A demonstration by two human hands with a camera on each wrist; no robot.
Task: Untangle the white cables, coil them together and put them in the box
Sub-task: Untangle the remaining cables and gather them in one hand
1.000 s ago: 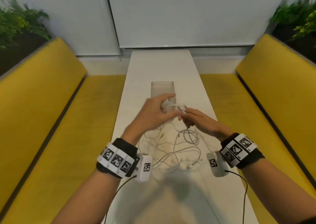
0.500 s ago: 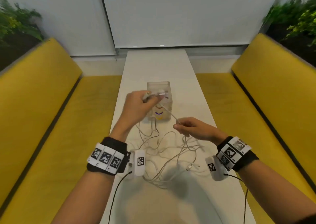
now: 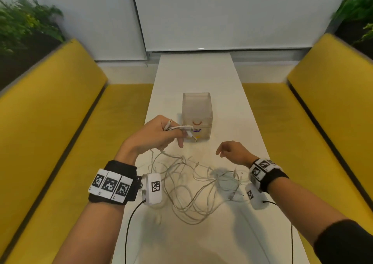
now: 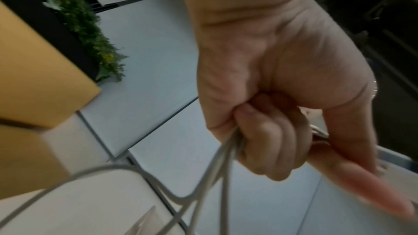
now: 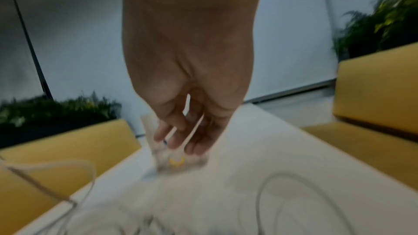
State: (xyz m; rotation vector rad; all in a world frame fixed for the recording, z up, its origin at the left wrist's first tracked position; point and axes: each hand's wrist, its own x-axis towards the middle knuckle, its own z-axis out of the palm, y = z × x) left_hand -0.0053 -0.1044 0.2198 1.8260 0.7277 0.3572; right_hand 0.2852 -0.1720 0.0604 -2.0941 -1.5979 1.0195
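A loose tangle of white cables lies on the white table between my wrists. My left hand is raised near the box and grips several cable ends; plugs stick out past its fingers, and strands hang from the fist down to the pile. The translucent box, with coloured curved marks on its front, stands just beyond that hand. My right hand hovers above the right side of the tangle, fingers relaxed and pointing down, holding nothing.
Yellow benches run along both sides of the narrow table. Plants stand behind the bench backs. Black sensor leads trail from both wristbands over the near table.
My right hand let go of the cable it was pinching and dropped right, toward the pile. My left hand came down a little, still gripping the cable ends in front of the box.
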